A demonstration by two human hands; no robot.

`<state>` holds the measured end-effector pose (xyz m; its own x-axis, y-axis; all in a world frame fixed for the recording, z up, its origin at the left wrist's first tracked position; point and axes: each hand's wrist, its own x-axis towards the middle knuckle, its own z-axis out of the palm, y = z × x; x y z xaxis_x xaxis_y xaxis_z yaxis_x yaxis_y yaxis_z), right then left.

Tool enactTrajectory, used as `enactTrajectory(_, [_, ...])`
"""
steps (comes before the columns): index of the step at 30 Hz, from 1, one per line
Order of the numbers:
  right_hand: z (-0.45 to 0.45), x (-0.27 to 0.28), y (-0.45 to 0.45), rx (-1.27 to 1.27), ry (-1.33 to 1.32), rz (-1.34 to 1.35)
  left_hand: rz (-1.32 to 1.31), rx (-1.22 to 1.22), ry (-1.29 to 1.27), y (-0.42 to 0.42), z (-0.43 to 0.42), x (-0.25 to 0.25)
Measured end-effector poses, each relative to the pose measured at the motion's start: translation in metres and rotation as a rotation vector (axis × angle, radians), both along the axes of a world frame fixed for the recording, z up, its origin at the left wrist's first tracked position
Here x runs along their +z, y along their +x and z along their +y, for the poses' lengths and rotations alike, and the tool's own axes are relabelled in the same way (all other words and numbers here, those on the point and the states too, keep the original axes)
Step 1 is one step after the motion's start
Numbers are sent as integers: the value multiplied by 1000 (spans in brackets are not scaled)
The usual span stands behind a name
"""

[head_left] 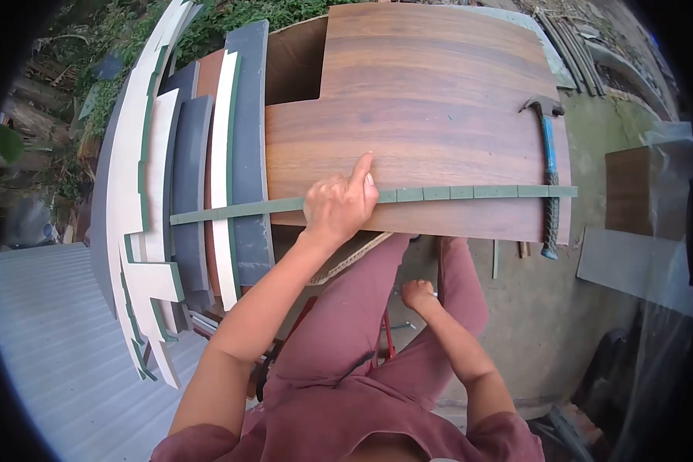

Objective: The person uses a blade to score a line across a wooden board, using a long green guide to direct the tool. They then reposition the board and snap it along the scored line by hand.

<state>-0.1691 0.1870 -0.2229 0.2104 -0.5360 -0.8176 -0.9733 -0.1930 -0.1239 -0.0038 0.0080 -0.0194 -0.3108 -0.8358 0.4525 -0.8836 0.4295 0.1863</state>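
Strip (449,193) — green, line-marked, likely light and bendy, best held mid-length by its edges — lies across wood-grain panel (423,131), pinched in curled left hand (339,202), right hand (419,295) low, grip unclear.

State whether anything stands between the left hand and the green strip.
Nothing visible does: the left hand holds the green strip. The hammer crosses beneath near its right end, clear of the hand.

Head-worn camera looks forward and down, near the wood-grained board (439,77); corners seem lost in black
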Motion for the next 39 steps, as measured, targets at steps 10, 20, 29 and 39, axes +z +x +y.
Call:
enactTrajectory(10, [153,216,-70,-624,-143,-46,66,39,139,1,8,5])
enactTrajectory(20, [212,162,-13,-1369,-425,-334,47,12,200,4,13,4])
enactTrajectory(29, [175,218,32,-1741,-172,-1132,60,34,142,2,11,6])
enactTrajectory(39, [140,223,96,-1054,-824,-767,59,58,238,3,11,10])
